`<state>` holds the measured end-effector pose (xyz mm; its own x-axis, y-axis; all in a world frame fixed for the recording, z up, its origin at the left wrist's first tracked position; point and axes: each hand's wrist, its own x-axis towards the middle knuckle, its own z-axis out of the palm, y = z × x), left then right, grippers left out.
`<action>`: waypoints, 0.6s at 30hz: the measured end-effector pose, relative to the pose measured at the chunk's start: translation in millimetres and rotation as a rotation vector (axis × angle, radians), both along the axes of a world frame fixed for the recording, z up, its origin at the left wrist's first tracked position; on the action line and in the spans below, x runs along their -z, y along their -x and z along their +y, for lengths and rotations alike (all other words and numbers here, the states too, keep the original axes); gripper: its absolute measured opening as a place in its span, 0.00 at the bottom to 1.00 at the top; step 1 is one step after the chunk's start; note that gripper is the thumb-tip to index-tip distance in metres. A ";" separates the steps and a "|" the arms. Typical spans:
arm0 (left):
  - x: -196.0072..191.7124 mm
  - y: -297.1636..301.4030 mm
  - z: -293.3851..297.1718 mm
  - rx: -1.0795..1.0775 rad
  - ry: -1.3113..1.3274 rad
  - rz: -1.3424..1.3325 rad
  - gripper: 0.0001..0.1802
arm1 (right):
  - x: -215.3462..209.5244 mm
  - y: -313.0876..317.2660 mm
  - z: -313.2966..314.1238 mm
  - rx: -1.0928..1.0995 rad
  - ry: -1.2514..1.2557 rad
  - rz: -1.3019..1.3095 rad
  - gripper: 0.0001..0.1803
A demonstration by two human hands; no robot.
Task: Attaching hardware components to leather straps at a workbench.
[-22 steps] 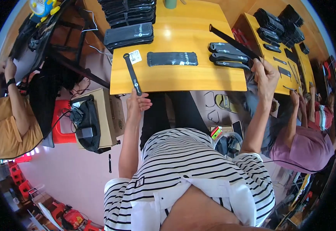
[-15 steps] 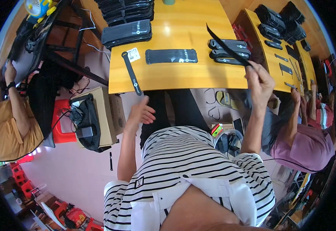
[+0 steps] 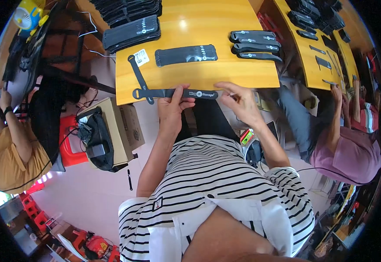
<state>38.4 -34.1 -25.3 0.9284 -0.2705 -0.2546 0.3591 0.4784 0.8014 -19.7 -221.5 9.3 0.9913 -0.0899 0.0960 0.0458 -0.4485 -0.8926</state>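
Note:
A long black strap point(image 3: 155, 93) with white print lies flat along the near edge of the yellow wooden table point(image 3: 199, 76). My left hand point(image 3: 173, 107) pinches it near its middle, thumb on top. My right hand point(image 3: 241, 101) hovers with spread fingers just beside the strap's right end and holds nothing. Another black strap point(image 3: 139, 75) lies slanted under the first one's left end, next to a white tag point(image 3: 141, 56). Farther back sit a flat black strap bundle point(image 3: 186, 55) and three folded straps point(image 3: 254, 44) at the right.
Stacks of black straps point(image 3: 131, 29) fill the table's far left. A cardboard box point(image 3: 123, 126) with a black bag point(image 3: 96, 142) and a red stool point(image 3: 68, 139) stand at my left. One person point(image 3: 5, 153) sits left, another point(image 3: 351, 148) right at a second table point(image 3: 314, 56).
My right hand carried a black strap from the right and laid it along the table's front edge. My left hand rose from below the table and took hold of it.

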 end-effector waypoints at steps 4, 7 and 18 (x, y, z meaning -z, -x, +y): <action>3.5 3.0 -8.4 0.012 -0.008 -0.012 0.12 | 13.0 -2.1 4.3 0.055 -0.242 0.318 0.08; 8.4 -4.6 4.9 -0.010 0.096 0.091 0.09 | 17.8 -7.1 -5.5 0.158 -0.576 0.333 0.06; 22.4 -71.5 37.7 -0.063 -0.313 -0.032 0.09 | 51.5 -60.7 -35.3 0.308 -0.420 0.273 0.07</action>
<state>109.9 3.6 -47.7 0.9499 -0.1253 -0.2865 0.3086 0.2276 0.9236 40.9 -256.7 -42.2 0.8973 -0.3529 -0.2651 -0.2870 -0.0102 -0.9579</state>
